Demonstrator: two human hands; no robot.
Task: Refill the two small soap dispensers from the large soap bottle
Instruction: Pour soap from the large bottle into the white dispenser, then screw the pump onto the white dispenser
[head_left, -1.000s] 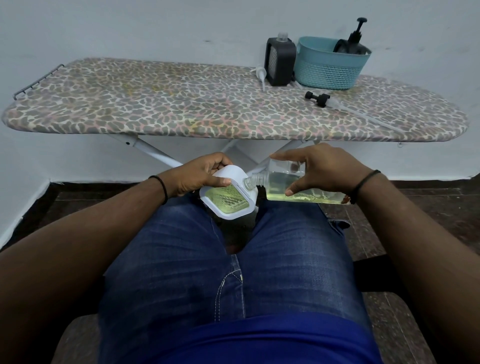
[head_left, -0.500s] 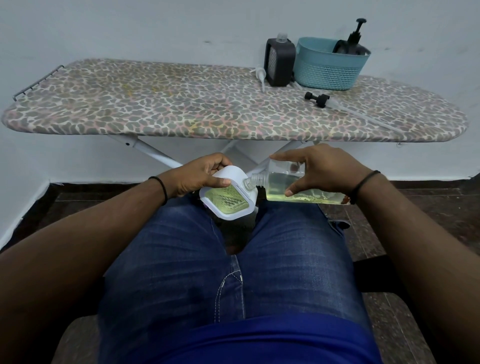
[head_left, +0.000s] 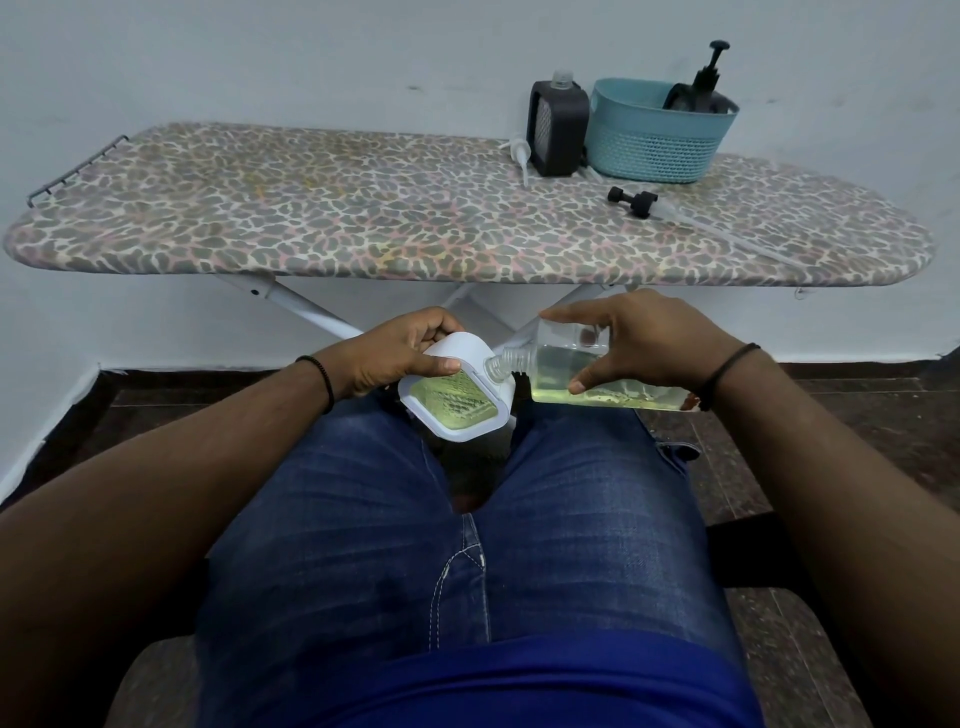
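Both hands worked above the lap: left hand (head_left: 400, 353) gripped the white dispenser (head_left: 457, 397), right hand (head_left: 639, 343) gripped the tilted large bottle (head_left: 561, 371). A slipped neck would probably spill soap onto the jeans (head_left: 363, 519).

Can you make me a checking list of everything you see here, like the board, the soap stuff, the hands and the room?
Surface: ironing board with spotted cover, standing by the wall.
Job's things: white dispenser in the left hand; clear bottle of yellowish soap tipped by the right hand, neck at the dispenser's opening; black dispenser uncapped on the board.
Clutter: teal basket holding a black pump bottle; loose black pump and white pump on the board.
Hands: both gripping.
Cables: nothing seen.
Surroundings: pale wall, dark tiled floor.
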